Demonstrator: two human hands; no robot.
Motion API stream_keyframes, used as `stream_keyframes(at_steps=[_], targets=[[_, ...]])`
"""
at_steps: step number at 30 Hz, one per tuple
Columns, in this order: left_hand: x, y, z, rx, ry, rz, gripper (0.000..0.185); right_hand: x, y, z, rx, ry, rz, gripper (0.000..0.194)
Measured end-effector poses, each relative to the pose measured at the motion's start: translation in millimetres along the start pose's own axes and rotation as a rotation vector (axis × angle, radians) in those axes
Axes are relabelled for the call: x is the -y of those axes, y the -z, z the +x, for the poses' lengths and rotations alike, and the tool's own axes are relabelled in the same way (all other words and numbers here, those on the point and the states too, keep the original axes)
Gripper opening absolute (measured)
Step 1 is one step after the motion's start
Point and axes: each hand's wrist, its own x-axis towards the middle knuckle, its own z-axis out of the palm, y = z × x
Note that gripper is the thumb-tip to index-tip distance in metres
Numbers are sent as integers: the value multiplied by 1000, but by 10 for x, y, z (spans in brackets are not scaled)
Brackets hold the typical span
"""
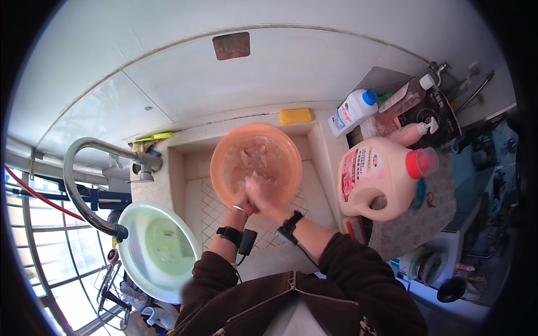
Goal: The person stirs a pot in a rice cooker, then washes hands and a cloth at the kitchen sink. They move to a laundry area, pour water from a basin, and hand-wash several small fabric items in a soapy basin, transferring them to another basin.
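An orange plastic basin (297, 168) stands in the tiled sink (323, 197) with cloudy, sudsy water in it. Tan fabric (254, 154) shows wet folds at the water's surface. Over the basin's near side, my left hand (242, 200) and my right hand (262, 192) are pressed together, the right partly covering the left. White suds lie at the fingers, which are blurred. Whether cloth is between the hands is hidden. Both wrists wear black straps with small devices, and a bangle (240, 209) circles the left one.
A pale green basin (194, 241) holding water sits at left under a curved chrome faucet (69, 176). Yellow soap (295, 116) rests on the back ledge. At right stand a large laundry detergent jug (378, 178), a white bottle (352, 111) and a pump bottle (407, 133). A brush (153, 137) lies at back left.
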Motion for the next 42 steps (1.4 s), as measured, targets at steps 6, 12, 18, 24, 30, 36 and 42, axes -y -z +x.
stream_keyframes(at_steps=[6,12,18,24,30,36,42], targets=[[-126,-375,-532,-94,-40,208,37,-796,244,510,-255,-88,-158,26],[-74,-182,-270,-37,-149,280,31,-477,128,234,-29,-310,211,14],[-135,-87,-30,-26,-133,228,37,169,-24,-293,67,0,249,25],[-88,-285,-252,-37,70,196,33,-394,119,246,-89,-150,175,29],[-214,-224,-359,-76,-236,298,43,-945,370,460,-274,-188,-14,22],[-178,-47,-128,138,80,-18,53,-209,82,61,65,-182,397,20],[-224,-55,-21,35,138,113,45,186,18,-187,130,-59,193,22]])
